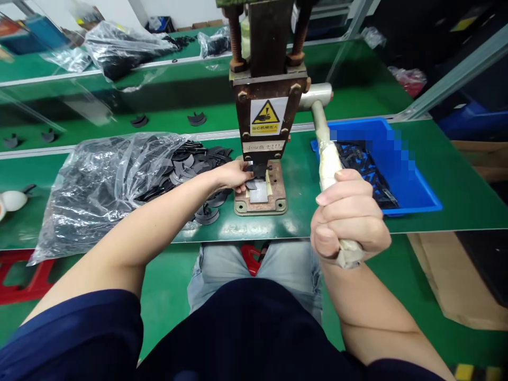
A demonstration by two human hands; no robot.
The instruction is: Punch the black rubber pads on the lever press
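Observation:
A hand press (264, 87) with a yellow warning sticker stands in front of me on the green table. Wrapped around its taped lever (328, 159) is my right hand (349, 217), fingers closed. My left hand (234, 175) reaches to the press base (260, 206) and pinches a small dark curved plastic part (251, 184) under the press head. Part of that piece is hidden by the fingers and the tooling. Beside my left forearm, many similar black curved parts (184, 166) spill from a clear plastic bag (99, 185).
A blue bin (413, 185) holding black parts stands right of the press. Behind, several curved parts (196, 118) lie spaced along a green strip. More bagged parts (123, 47) rest on the far table. A white rounded object (14, 201) is at the left edge.

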